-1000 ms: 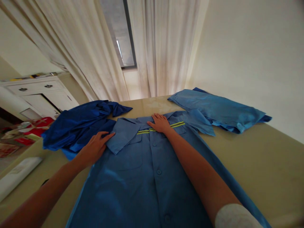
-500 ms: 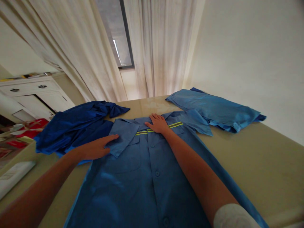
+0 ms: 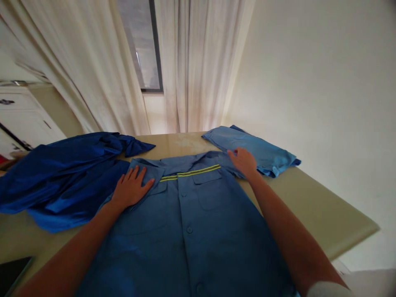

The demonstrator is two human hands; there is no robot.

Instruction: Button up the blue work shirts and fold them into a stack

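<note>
A blue-grey short-sleeved shirt (image 3: 213, 222) lies front up, its buttons and yellow chest stripes showing. Its left-side sleeve is folded inward over the chest. My left hand (image 3: 131, 187) lies flat on that folded sleeve with fingers spread. At the opposite shoulder, my right hand (image 3: 244, 161) is at the other sleeve, fingers curled down on the cloth; their tips are partly hidden. The lower end of the shirt runs out of view at the bottom.
The shirt rests on a beige table (image 3: 321, 210). Crumpled dark blue garments (image 3: 74, 173) lie to the left, folded light blue garments (image 3: 256, 146) at the back right. A dark flat object (image 3: 14, 270) shows at lower left. Curtains (image 3: 201, 62) hang behind.
My right hand has moved from the collar area rightward to the shirt's right-side sleeve. My left hand has shifted onto the folded sleeve and flattened. The camera view has turned right.
</note>
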